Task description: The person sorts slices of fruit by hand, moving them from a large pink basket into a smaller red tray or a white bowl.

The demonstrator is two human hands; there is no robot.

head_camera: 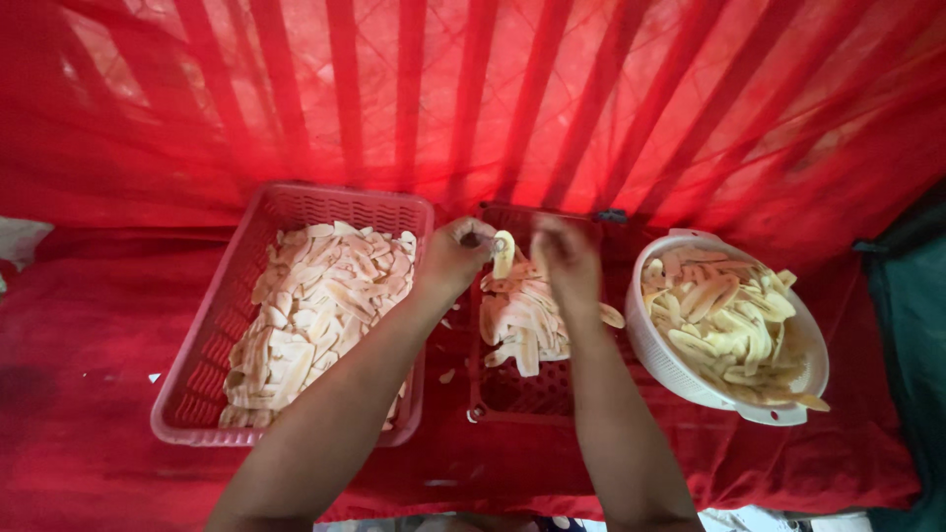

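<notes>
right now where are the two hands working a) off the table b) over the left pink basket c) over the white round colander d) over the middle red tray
d: the left hand pinches a pale slice and the right hand hovers beside it, both above the middle red tray.

Plastic crates, plastic colander, cloth all round; everything matt.

Left crate (202, 345): red plastic, perforated mesh walls, dull finish. Centre crate (512, 394): same slotted red plastic. Right colander (670, 365): white plastic, smooth rim, slight sheen, fine holes in wall. Sliced fruit strips (315, 305): pale cream, matt, dry-looking cut faces; strips in the colander (724, 315) look yellower and a bit glossier. Table cover (79, 374): red woven cloth, matt, creased. Far backdrop (591, 99): thin red fabric, translucent, light showing through. Far-right edge: dark green cloth (912, 325), matt.
</notes>
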